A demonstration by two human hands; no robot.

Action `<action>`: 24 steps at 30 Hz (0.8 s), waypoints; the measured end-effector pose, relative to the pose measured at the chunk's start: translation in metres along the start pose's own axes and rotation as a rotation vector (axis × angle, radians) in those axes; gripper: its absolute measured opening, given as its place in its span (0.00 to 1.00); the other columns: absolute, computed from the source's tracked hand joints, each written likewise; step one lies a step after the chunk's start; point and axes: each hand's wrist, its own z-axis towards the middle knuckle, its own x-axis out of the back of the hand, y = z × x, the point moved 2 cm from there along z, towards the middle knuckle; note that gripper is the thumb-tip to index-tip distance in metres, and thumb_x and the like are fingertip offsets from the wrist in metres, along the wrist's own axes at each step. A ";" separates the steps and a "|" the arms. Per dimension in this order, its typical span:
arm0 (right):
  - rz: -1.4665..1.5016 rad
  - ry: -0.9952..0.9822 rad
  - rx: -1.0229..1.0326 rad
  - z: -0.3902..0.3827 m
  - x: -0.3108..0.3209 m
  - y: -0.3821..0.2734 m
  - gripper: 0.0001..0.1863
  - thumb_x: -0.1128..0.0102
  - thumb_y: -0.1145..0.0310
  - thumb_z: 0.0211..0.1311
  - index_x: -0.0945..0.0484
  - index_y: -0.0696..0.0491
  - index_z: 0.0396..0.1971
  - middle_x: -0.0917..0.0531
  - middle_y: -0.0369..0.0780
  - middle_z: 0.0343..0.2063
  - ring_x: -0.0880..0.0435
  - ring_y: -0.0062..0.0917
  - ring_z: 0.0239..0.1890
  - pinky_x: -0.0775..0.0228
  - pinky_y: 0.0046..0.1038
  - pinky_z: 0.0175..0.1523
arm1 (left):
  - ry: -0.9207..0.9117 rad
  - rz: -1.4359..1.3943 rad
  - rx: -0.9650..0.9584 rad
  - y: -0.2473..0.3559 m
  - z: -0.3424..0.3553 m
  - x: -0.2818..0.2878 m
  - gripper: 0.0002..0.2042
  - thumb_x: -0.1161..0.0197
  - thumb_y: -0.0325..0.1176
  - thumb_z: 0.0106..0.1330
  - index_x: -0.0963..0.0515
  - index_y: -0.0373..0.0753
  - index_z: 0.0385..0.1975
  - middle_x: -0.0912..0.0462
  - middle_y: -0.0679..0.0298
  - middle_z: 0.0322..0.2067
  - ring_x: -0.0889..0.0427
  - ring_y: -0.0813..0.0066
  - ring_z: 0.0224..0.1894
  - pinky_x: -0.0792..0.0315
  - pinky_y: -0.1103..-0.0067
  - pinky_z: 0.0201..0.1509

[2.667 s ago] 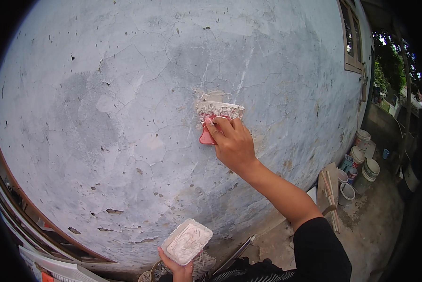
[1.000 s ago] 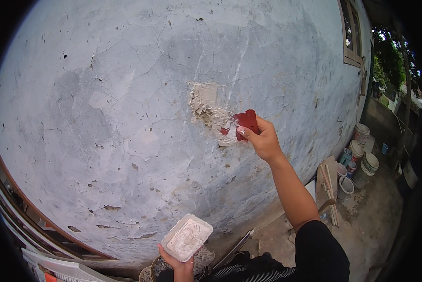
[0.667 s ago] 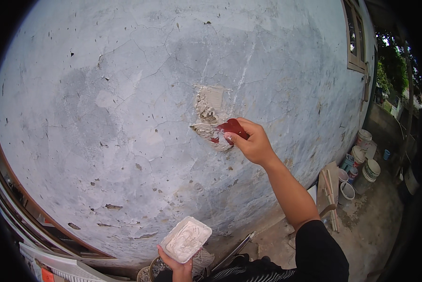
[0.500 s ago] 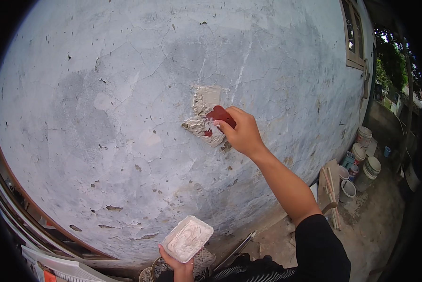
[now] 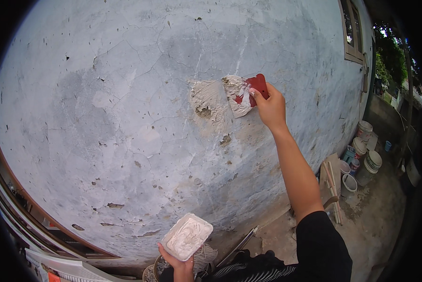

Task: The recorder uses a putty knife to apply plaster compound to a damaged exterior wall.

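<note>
While the right arm (image 5: 299, 174) rises from below and right of the putty patch, right hand (image 5: 273, 105): just right of the patch, thumb on the near face, fingers folded behind, gripping a red putty knife (image 5: 259, 86) by its handle.
Knife blade: turned toward the patch and smeared thick with pale putty; whether it touches the wall (image 5: 103, 164) cannot be told.
Left hand (image 5: 179, 265): well below the patch, palm up, fingers under and around a white tray (image 5: 175, 227), which tilts and holds putty (image 5: 190, 236).
Putty patch (image 5: 210, 94): rough on the face of the wall, with a dark pit (image 5: 203, 112) in its lower part and a chipped hole (image 5: 225, 140) just below.
Room around: cracked, pale blue wall stretches above and far left of the patch.
Edges: a wooden window frame (image 5: 353, 51) high to the right of the patch; a brown-edged frame (image 5: 46, 225) low to its left.
Lower right of the patch, well apart: buckets (image 5: 373, 162), a board (image 5: 324, 177) and sticks (image 5: 333, 192) at the wall's foot.
Straight below the patch: a bundle of pale string (image 5: 204, 256), partly behind the tray.
</note>
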 end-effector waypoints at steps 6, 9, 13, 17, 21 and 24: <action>0.099 0.092 -0.281 -0.007 0.062 0.035 0.10 0.33 0.65 0.71 0.15 0.57 0.42 0.14 0.31 0.28 0.22 0.13 0.26 0.32 0.22 0.28 | -0.008 0.081 0.009 -0.001 -0.006 -0.005 0.48 0.59 0.78 0.64 0.37 0.45 0.74 0.27 0.49 0.67 0.21 0.35 0.60 0.20 0.34 0.41; 0.076 0.123 -0.244 -0.025 0.100 0.051 0.09 0.34 0.65 0.72 0.15 0.55 0.43 0.17 0.29 0.26 0.26 0.10 0.24 0.37 0.20 0.25 | -0.045 0.056 0.030 -0.005 -0.002 -0.003 0.47 0.59 0.77 0.65 0.37 0.43 0.74 0.27 0.50 0.67 0.21 0.36 0.60 0.20 0.34 0.42; 0.062 0.154 -0.252 -0.059 0.125 0.048 0.11 0.35 0.64 0.73 0.15 0.55 0.45 0.16 0.29 0.29 0.26 0.10 0.25 0.37 0.18 0.27 | -0.045 0.046 0.054 -0.010 -0.003 -0.008 0.47 0.59 0.76 0.66 0.37 0.41 0.73 0.26 0.50 0.67 0.21 0.36 0.61 0.20 0.35 0.43; 0.139 0.189 -0.201 -0.069 0.123 0.019 0.10 0.36 0.66 0.74 0.16 0.58 0.44 0.17 0.30 0.28 0.26 0.10 0.26 0.36 0.19 0.30 | -0.090 0.128 0.067 -0.021 -0.007 -0.023 0.47 0.59 0.76 0.67 0.36 0.40 0.72 0.26 0.49 0.66 0.21 0.37 0.61 0.22 0.34 0.46; 0.307 0.090 -0.169 -0.068 0.109 -0.013 0.10 0.36 0.67 0.74 0.17 0.59 0.45 0.16 0.34 0.31 0.24 0.14 0.26 0.33 0.20 0.31 | -0.050 -0.017 0.056 -0.031 -0.010 -0.027 0.47 0.60 0.75 0.67 0.36 0.39 0.72 0.26 0.48 0.66 0.21 0.38 0.61 0.23 0.34 0.49; 0.525 -0.016 -0.248 -0.086 0.098 -0.028 0.09 0.37 0.68 0.74 0.17 0.59 0.41 0.17 0.34 0.28 0.25 0.14 0.27 0.33 0.21 0.32 | -0.109 0.062 0.016 -0.038 -0.018 -0.029 0.47 0.60 0.75 0.68 0.36 0.38 0.72 0.26 0.47 0.66 0.22 0.38 0.62 0.23 0.36 0.52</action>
